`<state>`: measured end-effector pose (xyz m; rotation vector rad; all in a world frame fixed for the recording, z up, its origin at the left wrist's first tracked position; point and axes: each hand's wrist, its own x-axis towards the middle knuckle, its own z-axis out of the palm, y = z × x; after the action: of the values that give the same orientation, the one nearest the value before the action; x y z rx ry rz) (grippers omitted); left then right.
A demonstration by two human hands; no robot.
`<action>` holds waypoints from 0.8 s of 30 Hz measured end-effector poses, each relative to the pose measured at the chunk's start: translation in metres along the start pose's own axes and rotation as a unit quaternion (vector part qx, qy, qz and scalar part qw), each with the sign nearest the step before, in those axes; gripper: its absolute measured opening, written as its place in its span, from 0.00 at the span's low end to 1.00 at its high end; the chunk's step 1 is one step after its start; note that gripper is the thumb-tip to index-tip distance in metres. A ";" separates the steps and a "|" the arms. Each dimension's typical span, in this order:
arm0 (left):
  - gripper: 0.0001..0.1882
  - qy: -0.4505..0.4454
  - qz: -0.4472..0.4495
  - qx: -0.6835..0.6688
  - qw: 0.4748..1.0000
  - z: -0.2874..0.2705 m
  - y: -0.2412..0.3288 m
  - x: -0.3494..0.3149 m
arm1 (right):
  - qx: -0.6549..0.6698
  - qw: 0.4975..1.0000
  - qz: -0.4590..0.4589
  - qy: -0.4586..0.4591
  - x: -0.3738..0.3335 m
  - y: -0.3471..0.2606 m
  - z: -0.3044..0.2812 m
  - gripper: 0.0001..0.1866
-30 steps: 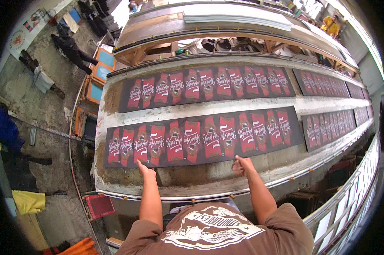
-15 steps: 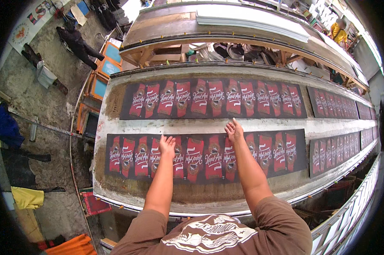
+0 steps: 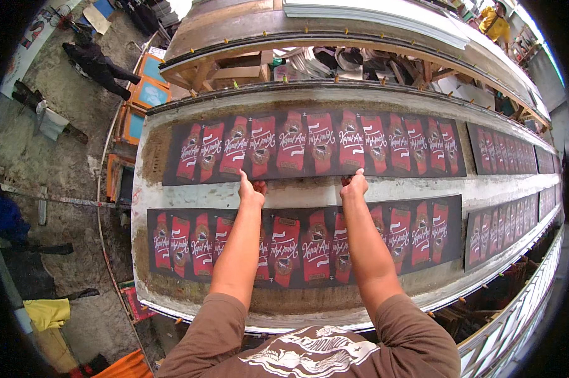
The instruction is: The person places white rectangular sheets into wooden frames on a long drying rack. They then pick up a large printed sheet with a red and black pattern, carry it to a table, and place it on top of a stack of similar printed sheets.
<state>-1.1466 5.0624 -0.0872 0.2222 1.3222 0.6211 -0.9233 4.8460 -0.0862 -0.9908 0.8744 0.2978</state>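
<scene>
Near sheet (image 3: 304,242): lies printed side up on the desk (image 3: 306,196), just below the frame's middle, beneath your outstretched reach.
Left hand (image 3: 253,190): your fingers (image 3: 260,186) curl at the far sheet's (image 3: 316,148) near edge, thumb over it, left of centre.
Right hand (image 3: 355,184): curled likewise, right of centre; whether either hand grips, I cannot tell.
Far sheet: on the desk, above centre.
Step in hand: probably taking that edge.
Next move: calls for an even two-handed pinch, lest it sag.
</scene>
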 end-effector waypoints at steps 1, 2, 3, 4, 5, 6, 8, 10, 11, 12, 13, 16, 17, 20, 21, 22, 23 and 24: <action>0.33 -0.007 0.055 0.012 0.998 0.008 0.004 -0.011 | -0.006 1.000 -0.024 -0.018 -0.008 -0.006 0.001 0.16; 0.32 -0.017 0.107 0.027 0.994 0.023 0.010 -0.031 | -0.016 0.998 -0.047 -0.033 -0.014 -0.016 0.001 0.15; 0.31 -0.026 0.162 0.039 0.986 0.035 0.017 -0.047 | -0.027 0.996 -0.068 -0.051 -0.022 -0.027 0.007 0.14; 0.31 -0.064 0.158 0.026 0.985 0.043 0.024 -0.051 | -0.039 0.993 -0.088 -0.071 -0.028 -0.037 0.015 0.13; 0.31 -0.103 0.154 0.015 0.983 0.050 0.035 -0.053 | -0.041 0.987 -0.111 -0.109 -0.032 -0.049 0.026 0.12; 0.31 -0.142 0.149 0.004 0.979 0.055 0.044 -0.056 | -0.044 0.977 -0.127 -0.164 -0.038 -0.063 0.032 0.13; 0.31 -0.159 0.158 -0.005 0.975 0.060 0.066 -0.070 | -0.030 0.963 -0.133 -0.231 -0.061 -0.097 0.046 0.19; 0.32 -0.180 0.170 -0.019 0.969 0.067 0.077 -0.087 | 0.024 0.952 -0.117 -0.283 -0.024 -0.127 0.039 0.33; 0.32 -0.182 0.182 -0.028 0.966 0.059 0.083 -0.092 | 0.044 0.971 -0.095 -0.215 -0.031 -0.140 0.042 0.35; 0.32 -0.189 0.190 -0.032 0.963 0.053 0.084 -0.099 | 0.051 0.954 -0.083 -0.284 -0.014 -0.153 0.033 0.32; 0.31 -0.195 0.198 -0.037 0.960 0.047 0.083 -0.106 | 0.058 0.931 -0.072 -0.352 0.013 -0.166 0.021 0.29; 0.29 -0.216 0.202 -0.025 0.955 0.017 0.078 -0.117 | 0.032 0.944 -0.067 -0.320 0.070 -0.179 0.009 0.19; 0.29 -0.224 0.209 -0.022 0.951 0.002 0.077 -0.116 | 0.021 0.949 -0.088 -0.301 0.063 -0.174 0.001 0.17; 0.30 -0.211 0.195 -0.005 0.958 -0.036 0.074 -0.128 | 0.002 0.953 -0.124 -0.277 0.027 -0.166 -0.026 0.13; 0.30 -0.202 0.203 -0.007 0.958 -0.054 0.071 -0.139 | 0.002 0.950 -0.112 -0.291 -0.004 -0.163 -0.049 0.13; 0.27 -0.224 0.196 -0.009 0.955 -0.080 0.068 -0.131 | 0.006 0.946 -0.103 -0.307 -0.027 -0.163 -0.072 0.14; 0.28 -0.226 0.157 -0.016 0.961 -0.098 0.064 -0.136 | 0.003 0.945 -0.098 -0.314 -0.035 -0.160 -0.100 0.14; 0.30 -0.203 0.157 -0.002 0.967 -0.118 0.053 -0.144 | -0.001 0.943 -0.092 -0.319 -0.041 -0.155 -0.131 0.15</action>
<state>-1.2909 5.0055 0.0293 0.5335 0.8953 0.7965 -0.9245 4.6596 0.0051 -0.8891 0.1896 0.4275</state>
